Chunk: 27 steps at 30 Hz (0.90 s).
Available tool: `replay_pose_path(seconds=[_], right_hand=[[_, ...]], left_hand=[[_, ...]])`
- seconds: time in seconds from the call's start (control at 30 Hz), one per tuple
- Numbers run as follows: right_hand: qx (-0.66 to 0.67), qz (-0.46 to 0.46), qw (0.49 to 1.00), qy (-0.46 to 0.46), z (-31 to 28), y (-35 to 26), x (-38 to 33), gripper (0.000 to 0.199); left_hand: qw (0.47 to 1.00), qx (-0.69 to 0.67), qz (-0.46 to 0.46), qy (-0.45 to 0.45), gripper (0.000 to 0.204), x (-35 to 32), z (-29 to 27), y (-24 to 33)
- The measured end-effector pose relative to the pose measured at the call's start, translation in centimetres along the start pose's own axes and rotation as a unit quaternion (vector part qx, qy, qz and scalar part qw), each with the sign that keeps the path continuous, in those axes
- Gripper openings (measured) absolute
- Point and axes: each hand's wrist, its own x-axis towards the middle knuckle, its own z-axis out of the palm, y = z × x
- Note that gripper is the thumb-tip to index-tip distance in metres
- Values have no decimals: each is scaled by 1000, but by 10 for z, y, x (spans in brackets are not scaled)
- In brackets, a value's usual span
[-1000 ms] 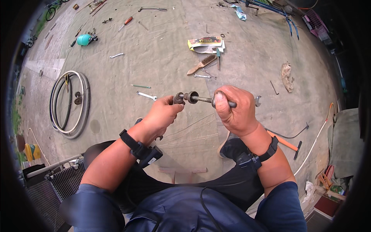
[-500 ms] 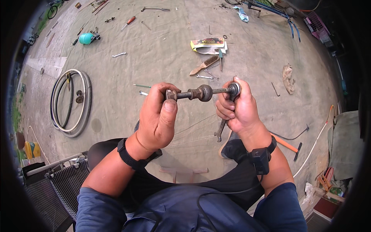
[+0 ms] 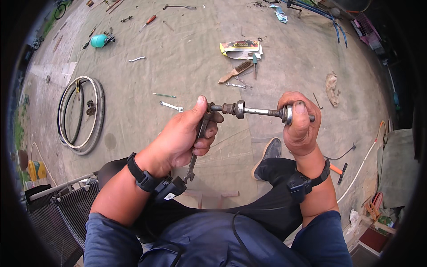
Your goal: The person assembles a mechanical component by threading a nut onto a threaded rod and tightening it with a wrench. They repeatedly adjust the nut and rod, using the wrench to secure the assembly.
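Note:
A metal wheel axle (image 3: 262, 111) with threaded ends, nuts and cones is held level in front of me between my two hands. My left hand (image 3: 184, 133) is closed round an open-end wrench (image 3: 202, 129), whose upper end meets the axle's left end; its lower jaw hangs below my fingers. Further along the axle are a rusty nut (image 3: 228, 109) and a shiny cone (image 3: 240, 109). My right hand (image 3: 302, 129) grips the right end, thumb on a shiny round cone (image 3: 289, 115), and the threaded tip sticks out past it. Part of the wrench is hidden by my left fingers.
On the ground cloth lie a combination wrench (image 3: 171, 106), a wire brush (image 3: 235, 72), a screwdriver (image 3: 148, 23) and a torn package (image 3: 240, 49). Wheel rims (image 3: 100, 115) lie at left, beside a chair (image 3: 71, 213). A blue bicycle frame (image 3: 313, 12) is at far right.
The wrench has passed from my right hand to my left, now at the axle's left end. My right hand has shifted right and grips the axle's right end.

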Motion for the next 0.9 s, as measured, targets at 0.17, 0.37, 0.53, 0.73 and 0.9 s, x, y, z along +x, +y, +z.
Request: replay_pose_path(seconds=[0.17, 0.37, 0.53, 0.73, 0.9], right_hand=[[-61, -176, 977, -101, -5, -12, 10, 4], [20, 63, 997, -35, 1, -7, -3, 27], [400, 414, 812, 95, 34, -4, -2, 49], [522, 470, 712, -27, 42, 11, -11, 48], [400, 332, 848, 103, 8, 8, 13, 46]], left_hand=[[998, -19, -57, -9, 62, 1, -6, -1], [998, 22, 22, 55, 57, 4, 2, -12], [926, 152, 330, 99, 43, 0, 5, -17], [575, 554, 595, 95, 41, -7, -25, 16], [919, 205, 322, 94, 44, -9, -24, -3]])
